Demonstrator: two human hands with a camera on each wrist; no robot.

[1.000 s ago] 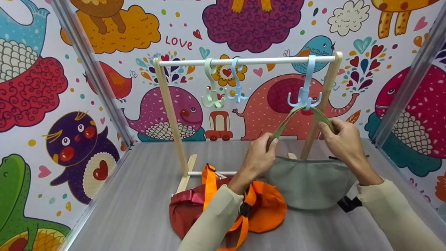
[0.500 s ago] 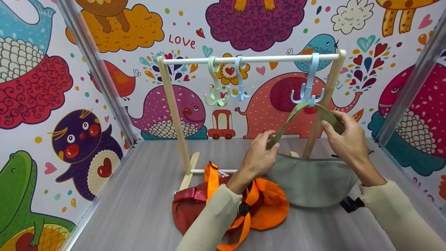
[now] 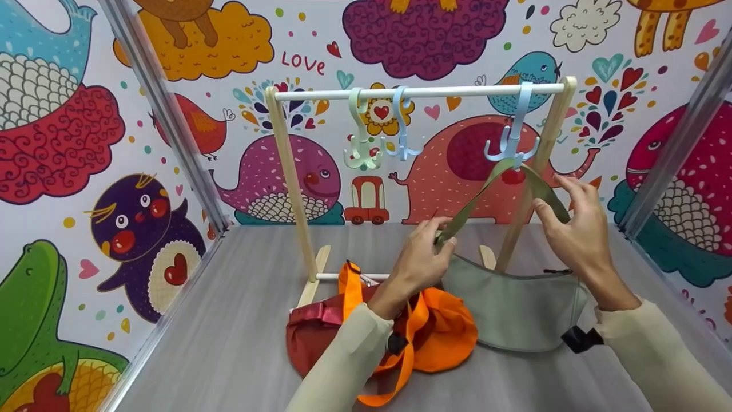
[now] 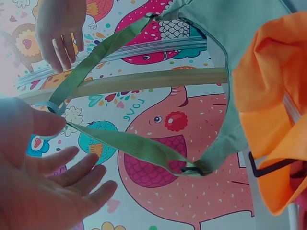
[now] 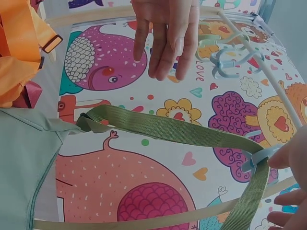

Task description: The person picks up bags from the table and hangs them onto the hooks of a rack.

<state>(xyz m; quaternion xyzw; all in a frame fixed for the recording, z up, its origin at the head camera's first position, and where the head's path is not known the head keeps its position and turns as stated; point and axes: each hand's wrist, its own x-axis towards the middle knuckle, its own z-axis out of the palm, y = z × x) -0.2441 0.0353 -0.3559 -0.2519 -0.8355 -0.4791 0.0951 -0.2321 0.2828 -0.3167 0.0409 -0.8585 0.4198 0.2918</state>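
A grey-green waist bag (image 3: 514,315) hangs by its olive strap (image 5: 163,129), looped over the right-hand blue hook (image 3: 513,140). The strap spreads below the hook in an upside-down V. My left hand (image 3: 423,257) is beside the strap's left side; in the left wrist view its fingers are spread and relaxed, with nothing in them. To the right of the strap, my right hand (image 3: 580,229) has its thumb and fingers apart, off the webbing. A black buckle (image 3: 580,339) dangles at the bag's right end.
The hook hangs from the white bar (image 3: 446,92) of a wooden rack, along with a green hook (image 3: 361,146) and a smaller blue hook (image 3: 402,129). A dark red bag (image 3: 311,343) and an orange bag (image 3: 446,343) lie on the grey table (image 3: 229,343), left of the grey-green bag.
Both hands have let go of the strap; the right hand's fingers have spread away from it. The bag has sunk slightly and the strap has straightened below the hook.
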